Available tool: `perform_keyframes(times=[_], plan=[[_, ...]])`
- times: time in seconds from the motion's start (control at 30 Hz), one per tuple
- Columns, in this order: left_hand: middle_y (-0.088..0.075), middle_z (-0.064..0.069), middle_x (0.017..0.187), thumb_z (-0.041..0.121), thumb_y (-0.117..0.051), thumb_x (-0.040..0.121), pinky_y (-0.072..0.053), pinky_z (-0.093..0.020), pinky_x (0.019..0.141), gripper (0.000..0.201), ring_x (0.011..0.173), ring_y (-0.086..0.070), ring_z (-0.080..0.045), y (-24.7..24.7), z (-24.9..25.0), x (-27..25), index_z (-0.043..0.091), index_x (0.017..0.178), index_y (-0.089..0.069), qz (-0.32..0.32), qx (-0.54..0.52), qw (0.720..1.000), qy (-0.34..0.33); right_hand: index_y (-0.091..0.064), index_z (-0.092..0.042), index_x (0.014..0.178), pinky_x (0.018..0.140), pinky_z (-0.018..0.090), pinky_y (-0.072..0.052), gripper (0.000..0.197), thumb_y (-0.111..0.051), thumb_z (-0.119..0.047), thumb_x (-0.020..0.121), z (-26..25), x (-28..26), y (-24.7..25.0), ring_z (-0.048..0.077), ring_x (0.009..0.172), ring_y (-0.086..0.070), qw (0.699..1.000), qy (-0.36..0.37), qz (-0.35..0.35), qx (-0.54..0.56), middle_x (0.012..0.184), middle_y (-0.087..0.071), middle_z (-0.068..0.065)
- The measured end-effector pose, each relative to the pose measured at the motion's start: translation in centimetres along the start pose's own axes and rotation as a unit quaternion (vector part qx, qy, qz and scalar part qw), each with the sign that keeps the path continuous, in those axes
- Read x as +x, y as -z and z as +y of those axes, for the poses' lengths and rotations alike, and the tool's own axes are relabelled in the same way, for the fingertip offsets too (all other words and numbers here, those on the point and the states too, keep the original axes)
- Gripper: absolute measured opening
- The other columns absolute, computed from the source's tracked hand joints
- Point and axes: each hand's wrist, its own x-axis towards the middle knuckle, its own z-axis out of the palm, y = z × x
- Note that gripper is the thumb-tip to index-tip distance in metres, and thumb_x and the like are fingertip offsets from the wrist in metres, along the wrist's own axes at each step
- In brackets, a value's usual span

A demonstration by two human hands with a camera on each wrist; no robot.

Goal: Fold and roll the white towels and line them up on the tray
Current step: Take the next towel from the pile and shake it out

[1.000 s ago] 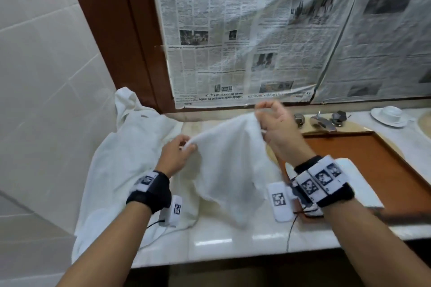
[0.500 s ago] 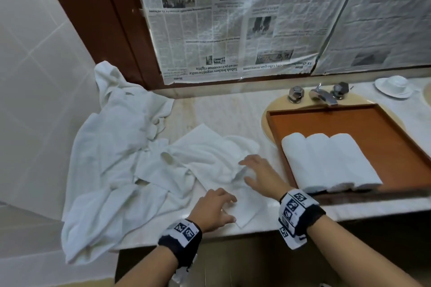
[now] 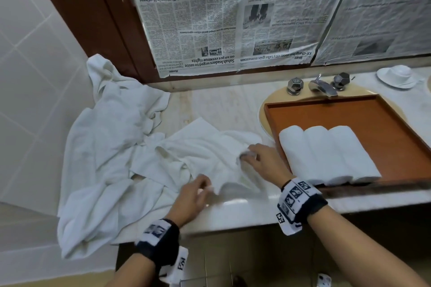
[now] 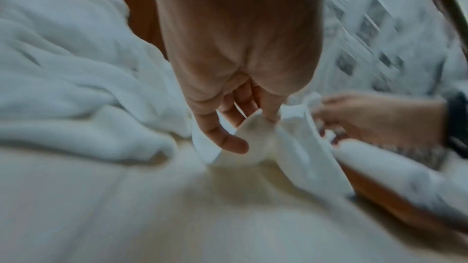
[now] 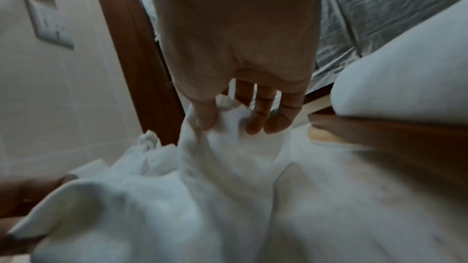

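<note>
Head view: your left hand (image 3: 194,190) pinches the near edge of the small white terry towel (image 3: 210,154) lying crumpled on the pale marble counter (image 3: 233,207), just left of the brown wooden tray (image 3: 349,112). Your right hand (image 3: 261,158) grasps a bunched corner. Judged soft, light, limp: hold it at corners, not mid-cloth.

Pale marble counter (image 3: 233,109) along the back wall, glossy front edge. White tiled wall (image 3: 35,65) on the left, dark brown wood frame (image 3: 93,18) next to it. Newspaper sheets (image 3: 221,18) taped over the panel behind the counter. Chrome faucet (image 3: 323,85) with two faceted knobs at the rear. White wall switch plate (image 5: 50,25) on the tiles. Lighting dim, even.
</note>
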Motion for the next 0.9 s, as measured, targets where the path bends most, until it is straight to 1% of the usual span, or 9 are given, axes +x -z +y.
perform_keyframes(times=[0.13, 0.27, 0.37, 0.47, 0.57, 0.67, 0.73, 0.8, 0.9], plan=[[-0.068, -0.003, 0.085, 0.019, -0.058, 0.099, -0.056, -0.027, 0.065, 0.008, 0.071, -0.068, -0.017, 5.8, 0.2, 0.9, 0.025, 0.104, -0.058, 0.105, -0.095, 0.987, 0.075, -0.031, -0.02, 0.063, 0.054, 0.032, -0.027, 0.048, -0.061, -0.035, 0.096, -0.1, -0.3, 2.2, 0.012, 0.054, -0.032, 0.993, -0.033, 0.077, 0.079, 0.056, -0.033, -0.003], [-0.068, 0.0, 0.096, 0.012, -0.065, 0.088, -0.051, -0.026, 0.072, 0.021, 0.084, -0.067, -0.017, 8.4, -1.0, 3.0, 0.025, 0.105, -0.064, 0.146, -0.081, 0.973, 0.16, -0.032, -0.022, 0.062, 0.058, 0.042, -0.037, 0.045, -0.057, -0.033, 0.098, -0.5, 0.6, 1.1, 0.021, 0.06, -0.042, 0.993, -0.035, 0.114, 0.022, 0.057, -0.041, -0.001], [-0.067, 0.002, 0.086, 0.019, -0.072, 0.085, -0.05, -0.029, 0.078, 0.021, 0.088, -0.065, -0.02, 8.7, -2.6, 4.8, 0.022, 0.105, -0.067, 0.163, -0.041, 0.966, 0.199, -0.041, -0.023, 0.069, 0.065, 0.037, -0.035, 0.034, -0.057, -0.032, 0.098, -0.6, 1.2, -0.6, 0.022, 0.074, -0.045, 0.995, -0.027, 0.085, -0.048, 0.067, -0.051, 0.002], [-0.065, 0.001, 0.077, 0.018, -0.072, 0.086, -0.051, -0.033, 0.082, 0.041, 0.084, -0.063, -0.021, 8.2, -3.8, 6.2, 0.021, 0.125, -0.062, 0.183, -0.002, 0.963, 0.199, -0.063, -0.014, 0.083, 0.07, 0.035, -0.04, 0.021, -0.056, -0.026, 0.099, -0.2, 1.8, -2.7, 0.027, 0.081, -0.058, 0.999, -0.01, 0.029, 0.007, 0.083, -0.067, 0.005], [-0.068, -0.002, 0.089, 0.022, -0.075, 0.085, -0.043, -0.025, 0.084, 0.064, 0.092, -0.061, -0.019, 7.0, -4.3, 6.8, 0.022, 0.144, -0.049, 0.126, 0.021, 0.971, 0.203, -0.067, -0.007, 0.105, 0.081, 0.031, -0.041, 0.029, -0.052, -0.031, 0.098, 0.1, 2.4, -4.1, 0.025, 0.096, -0.06, 0.997, -0.054, -0.019, 0.044, 0.106, -0.069, 0.009], [-0.07, -0.004, 0.097, 0.023, -0.079, 0.08, -0.041, -0.019, 0.091, 0.062, 0.1, -0.061, -0.018, 5.4, -5.0, 6.8, 0.017, 0.138, -0.057, 0.052, 0.071, 0.975, 0.204, -0.06, -0.011, 0.129, 0.102, 0.035, -0.036, 0.04, -0.055, -0.034, 0.097, 0.7, 2.7, -5.6, 0.026, 0.119, -0.052, 0.992, -0.095, -0.088, 0.015, 0.13, -0.06, 0.009], [-0.071, -0.007, 0.092, 0.016, -0.078, 0.078, -0.037, -0.008, 0.079, 0.043, 0.099, -0.062, -0.02, 4.6, -5.1, 6.9, 0.016, 0.12, -0.068, 0.042, 0.111, 0.975, 0.187, -0.049, -0.019, 0.143, 0.111, 0.035, -0.03, 0.053, -0.059, -0.038, 0.095, 1.0, 2.7, -6.1, 0.026, 0.131, -0.044, 0.987, -0.112, -0.113, -0.009, 0.142, -0.051, 0.007], [-0.072, -0.008, 0.085, 0.013, -0.075, 0.08, -0.034, -0.003, 0.07, 0.018, 0.096, -0.062, -0.02, 3.9, -4.6, 6.8, 0.019, 0.097, -0.074, 0.057, 0.127, 0.977, 0.165, -0.044, -0.017, 0.147, 0.112, 0.034, -0.028, 0.059, -0.061, -0.038, 0.094, 1.0, 2.6, -6.3, 0.028, 0.134, -0.041, 0.984, -0.129, -0.123, 0.008, 0.145, -0.048, 0.008], [-0.069, 0.006, 0.077, 0.016, -0.072, 0.084, -0.034, 0.0, 0.068, 0.01, 0.083, -0.062, -0.014, 3.2, -3.4, 6.7, 0.019, 0.091, -0.079, 0.069, 0.119, 0.978, 0.155, -0.056, -0.01, 0.136, 0.108, 0.035, -0.035, 0.055, -0.066, -0.041, 0.091, 1.1, 1.9, -6.8, 0.028, 0.13, -0.049, 0.979, -0.141, -0.141, 0.044, 0.138, -0.057, 0.008]])
